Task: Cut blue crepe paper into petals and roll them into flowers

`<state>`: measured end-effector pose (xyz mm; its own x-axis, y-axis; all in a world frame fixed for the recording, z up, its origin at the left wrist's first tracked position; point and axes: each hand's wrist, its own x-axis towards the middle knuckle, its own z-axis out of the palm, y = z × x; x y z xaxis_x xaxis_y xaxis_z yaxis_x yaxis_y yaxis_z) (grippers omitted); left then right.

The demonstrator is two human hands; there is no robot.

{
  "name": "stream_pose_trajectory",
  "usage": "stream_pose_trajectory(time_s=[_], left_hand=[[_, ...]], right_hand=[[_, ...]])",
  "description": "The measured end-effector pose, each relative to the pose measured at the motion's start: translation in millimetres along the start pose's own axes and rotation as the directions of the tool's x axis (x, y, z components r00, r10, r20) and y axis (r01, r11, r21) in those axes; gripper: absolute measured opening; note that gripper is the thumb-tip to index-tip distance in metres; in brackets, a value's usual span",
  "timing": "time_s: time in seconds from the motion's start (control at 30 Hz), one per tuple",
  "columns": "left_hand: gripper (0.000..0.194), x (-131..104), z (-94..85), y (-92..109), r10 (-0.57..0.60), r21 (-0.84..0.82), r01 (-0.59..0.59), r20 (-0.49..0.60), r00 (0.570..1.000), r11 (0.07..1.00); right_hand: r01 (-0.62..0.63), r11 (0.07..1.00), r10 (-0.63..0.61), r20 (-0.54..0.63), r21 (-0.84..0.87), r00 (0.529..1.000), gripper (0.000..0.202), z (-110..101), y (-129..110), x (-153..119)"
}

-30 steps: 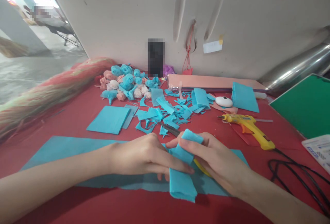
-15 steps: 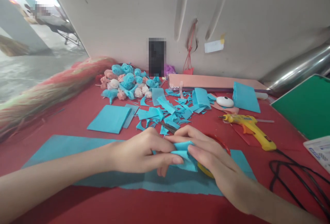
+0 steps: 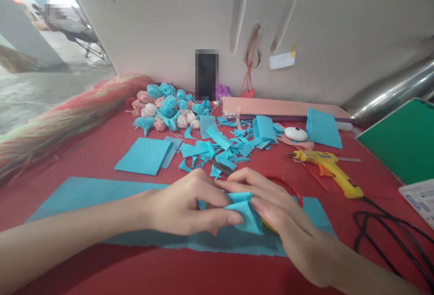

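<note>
A small folded piece of blue crepe paper (image 3: 247,217) is pinched between both hands, its layered edges facing me. My left hand (image 3: 190,204) grips it from the left, thumb along the near side. From the right, my right hand (image 3: 281,213) holds it with the thumb against its edge and the fingers behind. Beneath the hands a long flat blue strip (image 3: 135,231) lies across the red table (image 3: 101,268). Scissors with a red and yellow handle (image 3: 294,185) lie partly hidden under my right hand, their dark blades pointing away to the left.
Blue scraps (image 3: 233,143) and a folded blue square (image 3: 144,156) lie beyond the hands. Paper roses (image 3: 169,107) are piled at the back left. At the right are a yellow glue gun (image 3: 334,173) with a black cord, a white oval object (image 3: 295,133) and a green board (image 3: 403,141).
The folded blue piece has shifted slightly toward me and opened a little, showing more of its near face. Both hands stay on it, with the left thumb slightly lower.
</note>
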<state>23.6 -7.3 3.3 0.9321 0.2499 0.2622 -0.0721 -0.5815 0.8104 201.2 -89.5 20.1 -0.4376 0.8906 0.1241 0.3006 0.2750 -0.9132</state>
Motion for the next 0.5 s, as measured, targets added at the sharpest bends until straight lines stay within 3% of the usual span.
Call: stream_pose_trajectory(time_s=[0.3, 0.5], left_hand=[[0.043, 1.2, 1.3, 5.7, -0.052, 0.028, 0.054, -0.05, 0.997, 0.998], [0.044, 1.3, 2.3, 7.1, -0.108, 0.055, 0.114, -0.103, 0.989, 0.992]], right_hand=[[0.002, 0.999, -0.003, 0.006, 0.041, 1.0, 0.038, 1.4, -1.4, 2.8], [0.059, 0.988, -0.068, -0.062, -0.143, 0.996, 0.03, 5.6, 2.1, -0.2]])
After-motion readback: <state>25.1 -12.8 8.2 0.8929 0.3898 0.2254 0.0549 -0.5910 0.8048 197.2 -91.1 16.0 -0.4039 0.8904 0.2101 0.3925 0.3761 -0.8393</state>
